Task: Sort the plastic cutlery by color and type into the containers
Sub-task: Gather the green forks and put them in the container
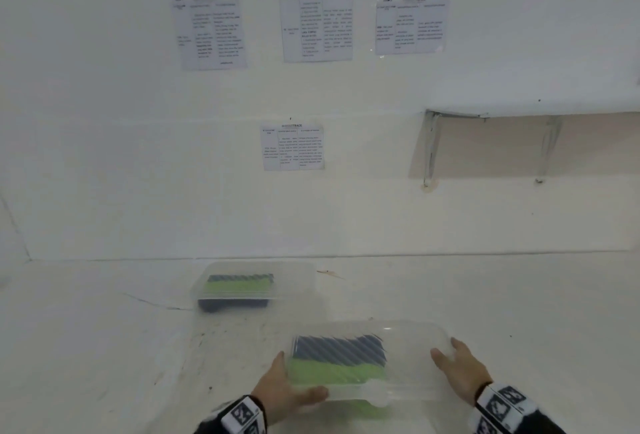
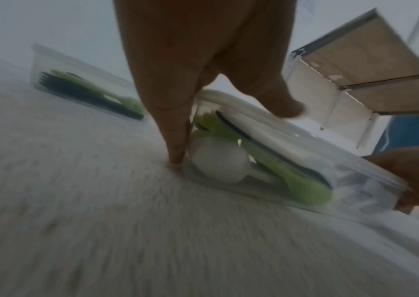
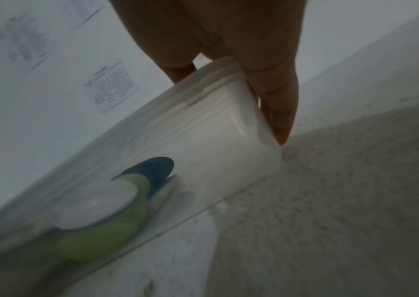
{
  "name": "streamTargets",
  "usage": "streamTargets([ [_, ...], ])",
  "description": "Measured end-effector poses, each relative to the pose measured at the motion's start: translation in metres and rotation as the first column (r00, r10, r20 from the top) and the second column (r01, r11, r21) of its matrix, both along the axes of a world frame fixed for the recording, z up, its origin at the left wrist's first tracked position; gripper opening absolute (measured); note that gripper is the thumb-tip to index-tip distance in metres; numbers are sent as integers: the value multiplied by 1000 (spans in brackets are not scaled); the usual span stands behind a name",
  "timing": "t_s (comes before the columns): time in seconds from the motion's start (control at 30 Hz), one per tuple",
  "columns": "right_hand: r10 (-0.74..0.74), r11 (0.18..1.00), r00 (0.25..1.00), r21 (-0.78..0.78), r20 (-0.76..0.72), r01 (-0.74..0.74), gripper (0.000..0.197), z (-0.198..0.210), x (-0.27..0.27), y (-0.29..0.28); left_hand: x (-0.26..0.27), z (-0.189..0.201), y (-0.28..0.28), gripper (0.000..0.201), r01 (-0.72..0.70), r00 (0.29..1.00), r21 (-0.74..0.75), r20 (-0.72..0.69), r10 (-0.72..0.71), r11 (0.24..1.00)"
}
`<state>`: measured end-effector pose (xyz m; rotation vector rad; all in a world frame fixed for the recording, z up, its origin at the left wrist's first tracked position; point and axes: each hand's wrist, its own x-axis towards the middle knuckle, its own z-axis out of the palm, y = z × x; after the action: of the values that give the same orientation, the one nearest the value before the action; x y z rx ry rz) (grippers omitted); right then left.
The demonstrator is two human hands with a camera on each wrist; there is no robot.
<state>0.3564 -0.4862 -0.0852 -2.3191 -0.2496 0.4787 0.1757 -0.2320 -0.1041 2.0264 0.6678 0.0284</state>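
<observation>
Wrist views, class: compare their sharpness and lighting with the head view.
Head view: evenly lit, soft; wall sheets unreadable. Left wrist view: dim, the white table surface streaked with motion blur, the left hand in dark shadow. Right wrist view: dimmer, the clear plastic container hazy.

The left hand [image 2: 190, 60] reaches down from the top of the frame, one fingertip touching the white table [image 2: 101, 221] beside a clear container [image 2: 370, 176] — its thumb lies over the rim. Inside, a white spoon [image 2: 218, 162] lies with green cutlery [image 2: 307, 191] and dark pieces. At the right edge, the right hand [image 2: 416, 176] grips the container's far end. In the upper left, blurred, sits a second clear container [image 2: 76, 66] of green and dark forks.
</observation>
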Motion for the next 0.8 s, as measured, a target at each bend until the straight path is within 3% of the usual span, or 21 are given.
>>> streamTargets([
  [0.1,-37,999,999,29,1,37,63,5,15,7,18,8,17,104,125,992,-19,24,-124,992],
  [0.2,-65,995,998,77,3,65,63,10,40,15,44,17,24,83,62,998,131,22,-66,989],
  [0.33,-102,987,995,122,-5,102,62,20,90,24,88,25,21,69,7,998,209,67,-21,978],
  [0.53,-127,985,992,123,14,124,59,27,165,25,158,26,12,77,-47,993,160,117,29,986],
  [0.67,-111,988,993,108,27,107,59,20,202,26,199,22,10,63,-80,989,134,133,62,988],
  [0.8,-89,993,996,82,18,88,59,9,226,32,225,13,18,62,-90,990,144,124,73,985],
])
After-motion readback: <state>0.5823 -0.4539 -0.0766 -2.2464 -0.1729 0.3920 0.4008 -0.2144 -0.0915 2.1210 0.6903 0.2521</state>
